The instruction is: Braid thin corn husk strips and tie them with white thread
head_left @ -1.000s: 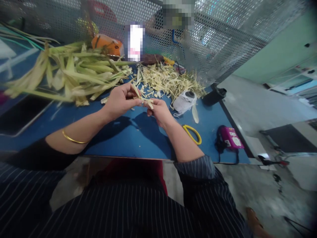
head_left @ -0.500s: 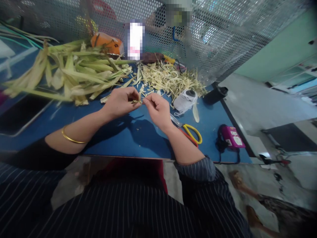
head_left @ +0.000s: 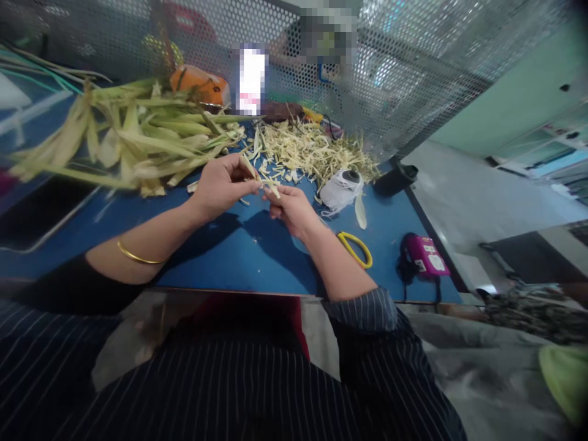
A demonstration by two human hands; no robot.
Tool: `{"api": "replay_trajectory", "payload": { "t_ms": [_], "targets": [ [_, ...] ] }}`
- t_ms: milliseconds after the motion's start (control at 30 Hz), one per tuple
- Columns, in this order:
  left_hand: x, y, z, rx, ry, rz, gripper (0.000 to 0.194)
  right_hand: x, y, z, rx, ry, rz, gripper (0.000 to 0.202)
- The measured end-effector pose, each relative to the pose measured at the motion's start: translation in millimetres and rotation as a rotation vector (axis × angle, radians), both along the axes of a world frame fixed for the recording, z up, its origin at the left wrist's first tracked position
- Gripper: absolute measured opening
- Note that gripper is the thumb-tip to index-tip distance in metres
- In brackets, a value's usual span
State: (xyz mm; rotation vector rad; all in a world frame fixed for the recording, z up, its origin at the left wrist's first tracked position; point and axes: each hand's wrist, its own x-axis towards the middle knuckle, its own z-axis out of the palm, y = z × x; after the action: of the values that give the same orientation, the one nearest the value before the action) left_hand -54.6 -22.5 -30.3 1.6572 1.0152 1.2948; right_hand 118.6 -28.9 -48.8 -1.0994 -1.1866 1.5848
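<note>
Above blue surface (head_left: 215, 263), our left hand (head_left: 220, 187) and right hand (head_left: 291, 211) both grip closed on husk strip (head_left: 271, 185).

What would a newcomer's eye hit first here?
Probably the big fan of green husks sprawled over the left of the blue table. Next, the pale shredded heap behind the two hands, left and right, which pinch a thin strip between them.
</note>
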Motion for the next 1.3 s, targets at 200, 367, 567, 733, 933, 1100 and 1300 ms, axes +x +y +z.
{"api": "replay_trajectory", "payload": {
  "t_ms": [200,367,567,733,933,1100,1300],
  "targets": [
    [0,1,-2.0,0.159,0.155,0.212,0.015,-9,-10,-0.9,-0.006,0.024,0.020,0.020],
    [-6,3,-6.7,0.192,0.359,0.189,0.009,-6,-13,3.7,0.667,-0.483,-0.150,0.023],
    [-5,0,-1.8,-0.006,0.350,-0.222,0.012,9,2,9.0,0.729,-0.558,-0.060,0.020],
    [-2,-7,8.1,-0.160,0.106,-0.373,0.016,11,6,9.2,0.305,-0.203,0.138,0.022],
    [-2,-1,-0.3,-0.098,-0.009,-0.196,0.018,4,3,0.2,0.052,-0.030,0.052,0.028],
    [-1,0,-1.2,0.129,0.068,0.007,0.018,0,-2,0.2,-0.066,0.104,0.068,0.024],
    [-1,0,-3.4,0.218,0.166,0.196,0.015,-10,-10,-1.7,0.150,-0.100,-0.040,0.024]
  ]
}}
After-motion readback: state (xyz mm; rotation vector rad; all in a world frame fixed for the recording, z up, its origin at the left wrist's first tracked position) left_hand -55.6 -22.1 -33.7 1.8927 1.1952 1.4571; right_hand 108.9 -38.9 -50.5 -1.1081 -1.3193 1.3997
